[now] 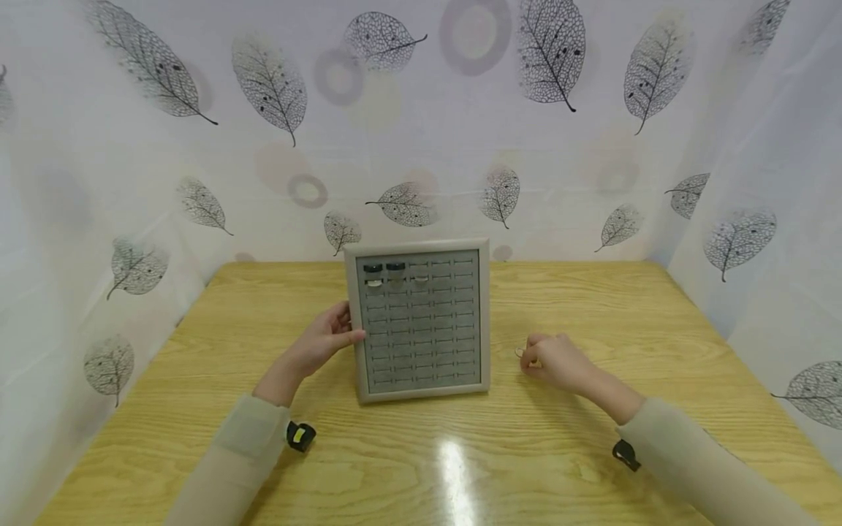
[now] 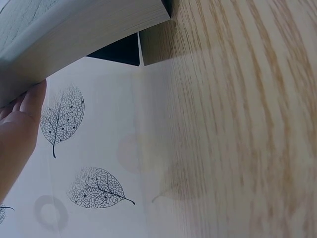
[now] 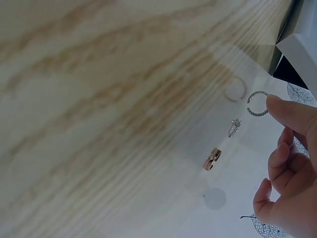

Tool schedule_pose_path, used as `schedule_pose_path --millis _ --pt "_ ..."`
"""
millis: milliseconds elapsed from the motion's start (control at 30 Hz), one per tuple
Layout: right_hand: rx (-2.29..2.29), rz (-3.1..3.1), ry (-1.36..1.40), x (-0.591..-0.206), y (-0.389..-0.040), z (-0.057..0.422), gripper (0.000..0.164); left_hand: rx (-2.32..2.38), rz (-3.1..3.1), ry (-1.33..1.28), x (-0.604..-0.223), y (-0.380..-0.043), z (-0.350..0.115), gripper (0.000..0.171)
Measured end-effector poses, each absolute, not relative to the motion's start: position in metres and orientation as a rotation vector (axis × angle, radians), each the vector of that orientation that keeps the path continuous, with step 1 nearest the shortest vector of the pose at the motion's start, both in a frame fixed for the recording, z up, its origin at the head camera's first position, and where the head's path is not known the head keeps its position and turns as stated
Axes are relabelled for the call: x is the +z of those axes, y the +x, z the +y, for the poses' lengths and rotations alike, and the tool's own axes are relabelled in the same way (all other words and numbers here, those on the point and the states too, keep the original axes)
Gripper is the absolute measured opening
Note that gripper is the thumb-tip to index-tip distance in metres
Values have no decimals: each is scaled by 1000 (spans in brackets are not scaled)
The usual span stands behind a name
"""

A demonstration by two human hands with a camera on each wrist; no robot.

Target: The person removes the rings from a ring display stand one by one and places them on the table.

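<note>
A ring display board (image 1: 421,321) in a pale frame stands leaning on the table, its grey face lined with rows of slots. Several small rings (image 1: 395,267) sit in its top rows at the left. My left hand (image 1: 314,340) grips the board's left edge, thumb in front and fingers behind; the left wrist view has the hand (image 2: 22,124) partly cut off. To the right of the board, my right hand (image 1: 559,361) pinches a thin ring (image 3: 257,103) set with small stones. Near it in the right wrist view are a stone-topped ring (image 3: 234,127) and a rose-gold ring (image 3: 212,158).
The glossy wooden table (image 1: 368,467) runs back to a white cloth backdrop (image 1: 421,146) printed with leaves. A dark support (image 2: 119,49) shows behind the board. Black wrist devices (image 1: 300,436) are strapped at both sleeves.
</note>
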State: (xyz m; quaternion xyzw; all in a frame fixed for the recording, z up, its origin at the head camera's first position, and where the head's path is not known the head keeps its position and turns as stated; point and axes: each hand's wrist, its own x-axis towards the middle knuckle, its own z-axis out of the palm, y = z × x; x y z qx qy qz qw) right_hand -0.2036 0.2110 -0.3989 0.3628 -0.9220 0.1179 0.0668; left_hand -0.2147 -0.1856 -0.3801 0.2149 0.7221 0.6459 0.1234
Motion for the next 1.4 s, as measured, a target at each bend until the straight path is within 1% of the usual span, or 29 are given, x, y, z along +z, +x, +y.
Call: schedule_pose_path --millis 267,567,1000,1400 --pt "353 -2787 1112 -405 -205 215 8 1893 2104 622 -381 -214 -185 62" --pt "386 -2774 1148 -405 -204 217 11 1892 2118 629 -380 -214 -185 60" --pt "446 -2864 1183 -408 -205 217 8 1895 2105 627 -380 -214 -185 60" --pt "501 -2901 1150 -406 -203 218 9 1886 2106 630 -381 -215 -185 61"
